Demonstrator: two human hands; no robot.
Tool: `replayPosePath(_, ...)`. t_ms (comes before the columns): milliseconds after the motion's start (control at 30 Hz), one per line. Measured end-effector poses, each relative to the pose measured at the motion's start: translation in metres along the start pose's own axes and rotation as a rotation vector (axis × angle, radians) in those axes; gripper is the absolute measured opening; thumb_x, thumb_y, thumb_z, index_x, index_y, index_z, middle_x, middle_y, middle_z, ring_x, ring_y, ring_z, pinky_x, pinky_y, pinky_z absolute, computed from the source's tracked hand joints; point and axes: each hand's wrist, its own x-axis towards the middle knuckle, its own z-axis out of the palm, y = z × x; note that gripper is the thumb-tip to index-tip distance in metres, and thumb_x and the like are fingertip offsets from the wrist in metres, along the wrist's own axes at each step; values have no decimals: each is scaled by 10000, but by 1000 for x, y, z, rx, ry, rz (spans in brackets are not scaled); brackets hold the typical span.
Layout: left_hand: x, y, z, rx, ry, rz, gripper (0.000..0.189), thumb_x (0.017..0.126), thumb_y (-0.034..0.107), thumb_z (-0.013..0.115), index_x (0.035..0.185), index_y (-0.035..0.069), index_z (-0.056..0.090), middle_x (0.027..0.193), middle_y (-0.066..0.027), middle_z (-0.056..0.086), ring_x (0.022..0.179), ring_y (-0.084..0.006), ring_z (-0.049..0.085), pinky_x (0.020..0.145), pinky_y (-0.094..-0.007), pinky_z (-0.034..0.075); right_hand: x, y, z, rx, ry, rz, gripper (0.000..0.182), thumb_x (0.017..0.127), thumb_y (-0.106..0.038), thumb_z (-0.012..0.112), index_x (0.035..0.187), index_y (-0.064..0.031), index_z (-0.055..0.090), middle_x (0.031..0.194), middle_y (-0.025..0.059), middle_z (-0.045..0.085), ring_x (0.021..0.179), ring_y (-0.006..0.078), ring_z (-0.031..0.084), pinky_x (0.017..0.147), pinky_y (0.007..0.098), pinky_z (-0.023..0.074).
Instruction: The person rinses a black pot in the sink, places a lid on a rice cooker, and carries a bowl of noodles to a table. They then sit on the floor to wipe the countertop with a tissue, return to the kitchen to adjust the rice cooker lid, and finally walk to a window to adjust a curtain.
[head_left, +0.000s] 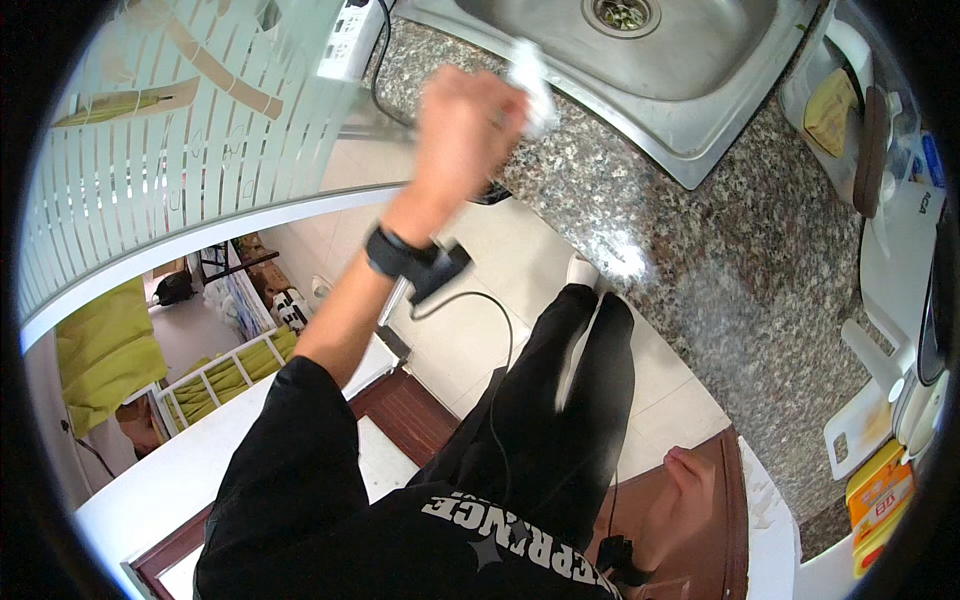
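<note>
My left hand, blurred by motion, is closed on a crumpled white cloth or tissue above the granite countertop, near the front rim of the stainless steel sink. A black strap with a small dark device and a cable sits on that wrist. My right hand hangs low beside the counter's near end, by the brown wooden panel, holding nothing that I can see; its fingers look loosely together. Another black wrist device is on that arm.
Along the counter's right side stand a clear plastic bin with a yellow sponge or cloth, a white cutting board, dishes and an orange-yellow package. A striped glass panel is at upper left. A power strip and black cord lie beside the sink.
</note>
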Motion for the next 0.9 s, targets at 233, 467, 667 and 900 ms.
replayPosePath(233, -21, 86, 9, -153, -149, 222, 185, 698, 106, 767, 878, 111, 727, 849, -21, 641, 826, -220, 536, 745, -355, 401, 2, -1, -8, 23, -13, -24, 153, 815, 117, 546, 919, 30, 618, 937, 162, 624, 870, 280, 623, 783, 344, 522)
replayPosePath(467, 27, -17, -14, -26, 34, -326, 92, 814, 118, 715, 864, 46, 740, 853, -114, 710, 783, -311, 623, 738, -388, 488, -11, 12, -16, 28, 68, 49, 213, 774, 121, 521, 891, 10, 661, 905, 127, 650, 820, 279, 631, 706, 362, 525)
replayPosePath(667, 29, 95, 24, -160, -3, 59, 45, 733, 47, 716, 763, 48, 683, 741, -81, 629, 713, -273, 531, 688, -389, 401, -11, 6, -17, 54, 80, 79, 222, 733, 139, 546, 858, 10, 676, 915, 136, 659, 844, 284, 645, 719, 354, 529)
replayPosePath(900, -32, 257, 26, -401, -352, 285, 209, 683, 69, 772, 868, 110, 684, 845, 4, 595, 815, -230, 493, 707, -368, 378, -2, 18, -32, 74, 47, -11, 273, 682, 140, 605, 888, -9, 704, 951, 136, 672, 855, 291, 669, 716, 367, 557)
